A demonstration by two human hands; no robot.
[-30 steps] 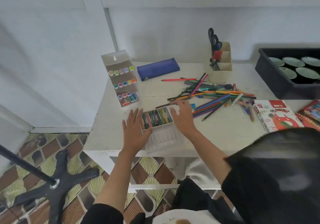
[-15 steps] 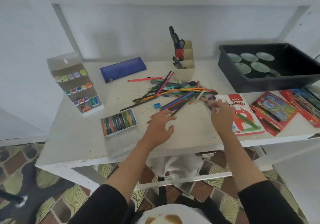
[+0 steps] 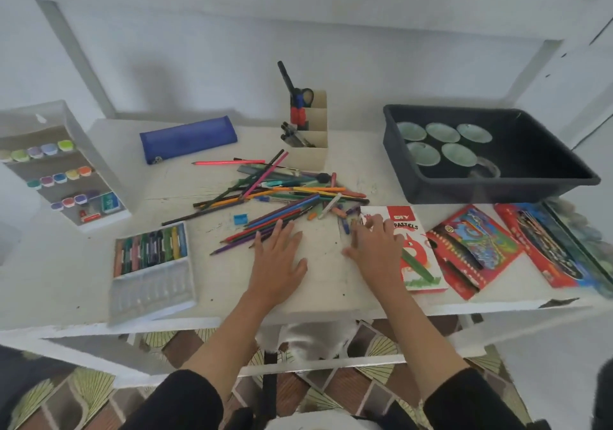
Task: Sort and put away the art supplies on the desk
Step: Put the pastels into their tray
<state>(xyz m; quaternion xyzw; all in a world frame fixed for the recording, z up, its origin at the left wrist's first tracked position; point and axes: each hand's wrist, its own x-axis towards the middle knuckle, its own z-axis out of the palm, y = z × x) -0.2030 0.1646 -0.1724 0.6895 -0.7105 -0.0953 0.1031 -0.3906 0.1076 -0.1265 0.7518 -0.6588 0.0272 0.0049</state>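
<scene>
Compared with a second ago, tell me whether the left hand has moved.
Yes. The left hand went right, from the left side of the pastel tray to its right, by the coloured pencils.

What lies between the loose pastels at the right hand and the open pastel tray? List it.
The left hand, flat on the desk, and the lower tips of the coloured pencils lie across the line from the loose pastels to the pastel tray. Nothing else visible does.

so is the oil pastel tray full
No, the oil pastel tray has sticks only in its far row; the near slots sit empty.
</scene>
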